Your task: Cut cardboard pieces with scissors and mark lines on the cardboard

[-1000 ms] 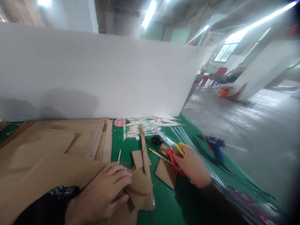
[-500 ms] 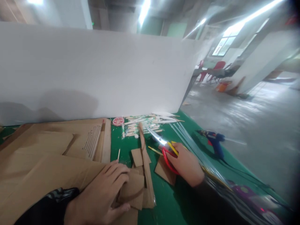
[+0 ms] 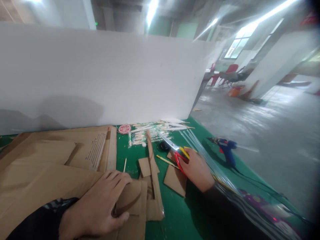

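Since before, the right hand [image 3: 197, 170] moved farther away, gripping scissors [image 3: 176, 151]; the left hand [image 3: 97, 206] clamps a curved cardboard piece [image 3: 128, 198] on the worktop [image 3: 175, 220].

A large workshop or factory hall. It has a bare concrete floor [image 3: 262, 126], strip lights [image 3: 152, 10] overhead and red chairs [image 3: 231, 71] far off. A green work table [image 3: 180, 213], screened by a white board [image 3: 100, 73], carries cardboard [image 3: 50, 166], sticks [image 3: 152, 131], scissors [image 3: 175, 150] and a glue gun [image 3: 226, 148].
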A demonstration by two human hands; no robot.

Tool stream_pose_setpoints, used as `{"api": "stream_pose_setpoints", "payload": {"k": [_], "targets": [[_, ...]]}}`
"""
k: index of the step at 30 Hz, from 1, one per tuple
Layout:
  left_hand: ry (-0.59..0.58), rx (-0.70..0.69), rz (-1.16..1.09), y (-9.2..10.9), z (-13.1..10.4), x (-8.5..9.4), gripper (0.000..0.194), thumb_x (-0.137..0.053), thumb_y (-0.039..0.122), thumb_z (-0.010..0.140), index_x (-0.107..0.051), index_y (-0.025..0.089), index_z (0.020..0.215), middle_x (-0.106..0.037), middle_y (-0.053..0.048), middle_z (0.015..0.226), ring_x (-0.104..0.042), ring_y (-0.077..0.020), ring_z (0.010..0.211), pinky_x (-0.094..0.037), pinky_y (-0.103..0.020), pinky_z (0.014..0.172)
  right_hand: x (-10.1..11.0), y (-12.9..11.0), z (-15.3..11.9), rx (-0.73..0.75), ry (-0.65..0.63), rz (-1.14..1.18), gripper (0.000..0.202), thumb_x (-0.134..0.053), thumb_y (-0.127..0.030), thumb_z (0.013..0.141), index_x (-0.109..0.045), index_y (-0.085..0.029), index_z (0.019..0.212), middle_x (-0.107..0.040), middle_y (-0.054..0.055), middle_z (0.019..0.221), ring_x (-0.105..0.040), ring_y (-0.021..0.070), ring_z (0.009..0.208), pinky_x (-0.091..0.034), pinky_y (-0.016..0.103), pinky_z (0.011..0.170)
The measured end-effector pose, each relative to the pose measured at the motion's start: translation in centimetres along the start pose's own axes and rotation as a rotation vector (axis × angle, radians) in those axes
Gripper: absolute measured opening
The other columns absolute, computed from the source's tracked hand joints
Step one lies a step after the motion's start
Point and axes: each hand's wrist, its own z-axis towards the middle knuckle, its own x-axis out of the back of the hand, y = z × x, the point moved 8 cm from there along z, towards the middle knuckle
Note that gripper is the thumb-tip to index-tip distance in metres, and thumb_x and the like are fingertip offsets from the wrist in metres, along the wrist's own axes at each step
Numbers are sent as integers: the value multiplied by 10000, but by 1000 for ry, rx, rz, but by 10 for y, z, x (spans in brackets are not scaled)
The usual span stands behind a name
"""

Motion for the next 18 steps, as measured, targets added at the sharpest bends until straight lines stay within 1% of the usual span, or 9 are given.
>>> {"api": "stream_pose_setpoints", "payload": {"k": [3,6,8,10,11,12,14,16,18], "targets": [[7,38,-19,-1,0,5,522,-703,338,787,-524,267,1273,-595,-71,1305,-557,-301,1171,-471,-506,1029,0,1,0,17,-4,-16,394,-565,-315,987,-587,-54,1282,-664,165,1244,-602,324,1176,-453,431,1063],[29,84,-23,-4,-5,13,536,-688,360,821,-487,289,1313,-574,-63,1326,-551,-290,1186,-462,-496,1040,5,-2,-3,43,-11,-40,366,-556,-267,982,-598,-29,1256,-665,186,1225,-584,340,1192,-440,442,1074],[40,109,-25,-5,-8,22,555,-690,376,831,-468,299,1334,-571,-61,1332,-556,-282,1197,-468,-476,1040,15,-8,-8,75,18,-66,370,-556,-245,975,-595,-23,1268,-649,188,1244,-558,353,1206,-418,463,1087],[63,118,-14,-2,-8,34,556,-696,380,830,-467,307,1331,-577,-56,1329,-563,-277,1208,-475,-460,1038,30,-18,-16,127,71,-105,341,-560,-253,978,-616,-61,1255,-631,164,1254,-542,354,1194,-412,482,1078],[88,125,-3,0,-6,42,558,-700,388,826,-469,308,1327,-581,-56,1330,-565,-279,1216,-476,-459,1038,36,-24,-21,156,79,-122,295,-559,-256,982,-643,-89,1210,-633,148,1226,-545,348,1173,-418,485,1062],[130,147,8,1,-4,52,565,-702,412,822,-469,303,1325,-585,-61,1330,-567,-287,1224,-475,-468,1039,39,-30,-26,185,51,-132,238,-558,-253,984,-669,-115,1143,-640,133,1185,-553,338,1147,-430,482,1041],[246,255,26,0,2,75,607,-687,514,817,-462,277,1329,-599,-86,1326,-573,-321,1236,-475,-505,1031,38,-40,-39,234,-90,-128,171,-542,-219,987,-687,-141,1035,-658,117,1107,-576,317,1095,-456,471,1001],[343,407,24,-3,9,95,699,-654,640,799,-449,246,1338,-608,-119,1329,-583,-363,1228,-478,-547,1008,34,-46,-57,274,-242,-131,169,-515,-157,977,-682,-143,996,-672,116,1069,-595,310,1062,-466,483,987],[377,508,1,-2,17,106,764,-615,718,789,-432,230,1348,-604,-138,1356,-600,-381,1205,-480,-566,991,31,-51,-81,308,-308,-131,160,-520,-131,960,-677,-147,991,-678,118,1075,-612,311,1053,-473,496,984]]}}
